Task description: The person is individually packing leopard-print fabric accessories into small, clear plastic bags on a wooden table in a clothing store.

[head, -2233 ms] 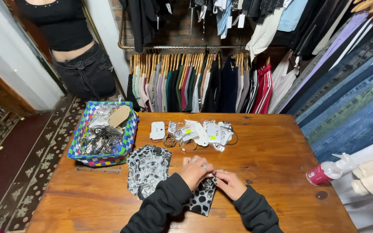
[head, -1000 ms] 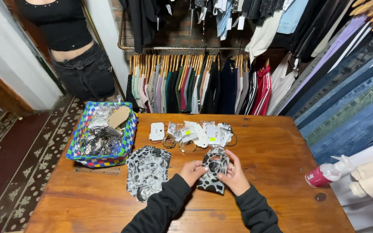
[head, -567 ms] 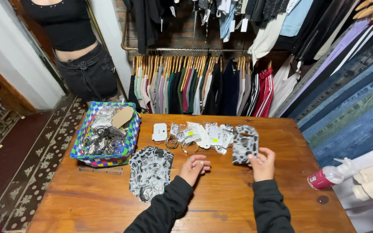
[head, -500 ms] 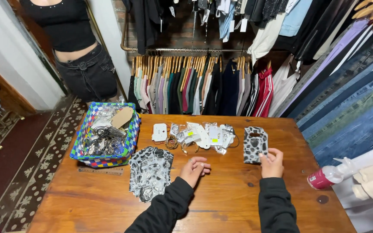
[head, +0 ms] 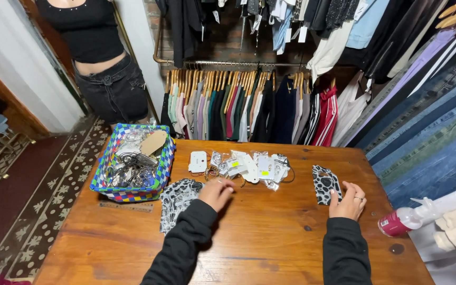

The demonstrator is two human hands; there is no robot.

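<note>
- Head view, taking the wooden table point(head: 270, 237) as my landmark: my right hand point(head: 348, 200) lies flat toward the table's right side, fingers loosely spread and gripping nothing. Its fingertips rest at the lower edge of the spotted black-and-white pouch point(head: 325, 183), which lies flat on the wood just ahead of the hand, toward the table's far edge. It sits apart from the other goods, which I read as a spot of its own.
- My left hand point(head: 216, 193) sits near the table's middle, fingers curled inward. It hovers at the near edge of the cluster of small white tagged packets point(head: 249, 168), spread along the far side. Whether it pinches something small I cannot tell; the fingers hide it.
- Just left of that hand lies a patterned black-and-white cloth point(head: 178, 199), flat on the table.
- At the table's far left corner stands a woven blue checkered basket point(head: 133, 196), heaped with wrapped items, so loose stock stays contained.
- Off the right edge lies a pink-capped spray bottle point(head: 405, 221).
- Beyond the far edge hangs a rack of clothes point(head: 249, 105); a person in black point(head: 104, 68) stands past the basket corner.
</note>
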